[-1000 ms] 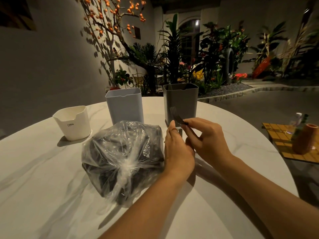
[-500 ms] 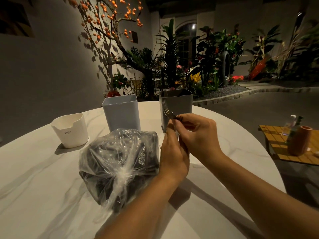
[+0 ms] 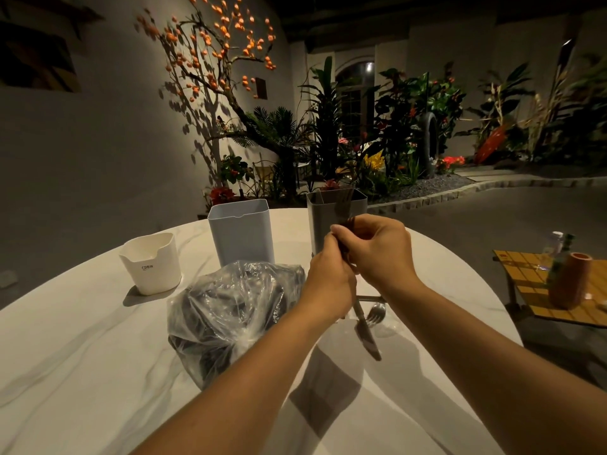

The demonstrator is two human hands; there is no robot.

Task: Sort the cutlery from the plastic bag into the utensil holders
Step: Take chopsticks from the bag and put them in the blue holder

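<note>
A clear plastic bag (image 3: 230,307) with dark cutlery inside lies on the round white table (image 3: 82,356). Behind it stand three holders: a short white one (image 3: 151,264), a tall pale blue one (image 3: 241,231) and a tall dark grey one (image 3: 320,224). My right hand (image 3: 377,251) pinches a fork (image 3: 344,205), tines up, in front of the grey holder's rim. My left hand (image 3: 330,280) is curled just below and touches the right hand. A knife (image 3: 366,336) slants down from under my left hand, which seems to grip its handle. A second fork (image 3: 376,315) shows beside the knife.
A low side table (image 3: 532,284) to the right carries a terracotta vase (image 3: 570,280) and a small bottle. Plants and a wall lie beyond the table's far edge. My forearms' shadows fall on the near tabletop.
Both hands have risen from beside the bag to the grey holder's front. The fork in my right hand now stands upright at the rim. A knife and a second fork have come into view below.
</note>
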